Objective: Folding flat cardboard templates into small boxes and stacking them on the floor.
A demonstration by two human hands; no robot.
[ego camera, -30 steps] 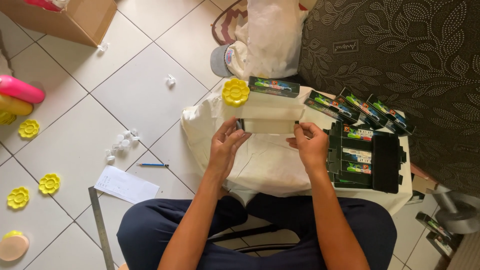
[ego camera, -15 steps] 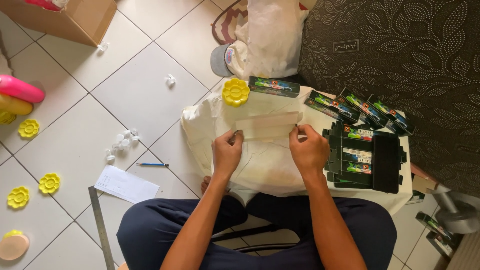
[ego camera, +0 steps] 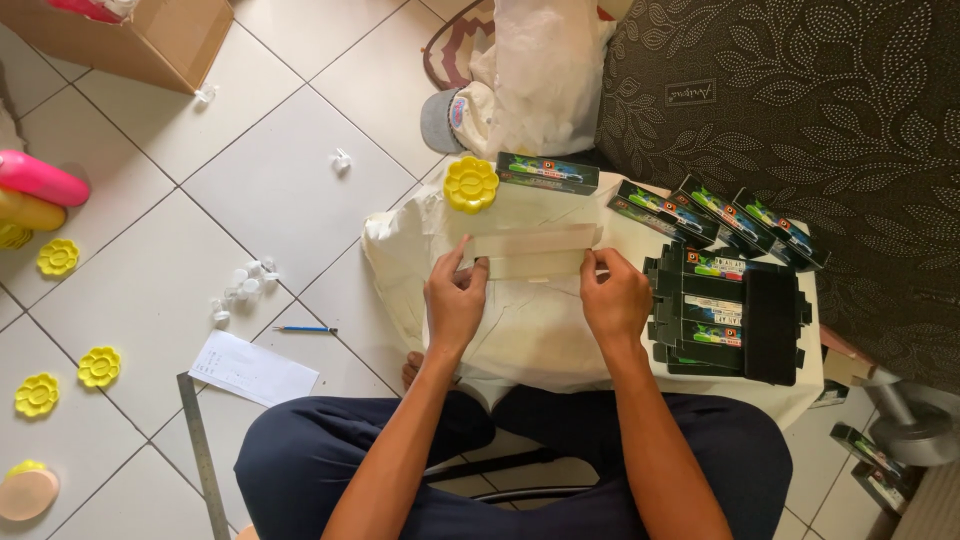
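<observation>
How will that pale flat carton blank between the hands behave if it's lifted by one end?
Probably light and fairly floppy: the pale carton blank looks like thin folded card lying flat on the white cloth. It likely bends along its crease lines, so the left hand and right hand each take one end. Unlikely to roll; a draught might shift it.

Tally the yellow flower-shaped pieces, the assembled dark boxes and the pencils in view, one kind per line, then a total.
Yellow flower-shaped pieces: 4, one on the white-covered table, three on the floor
Assembled dark boxes: 4
Pencils: 1
Total: 9
</observation>
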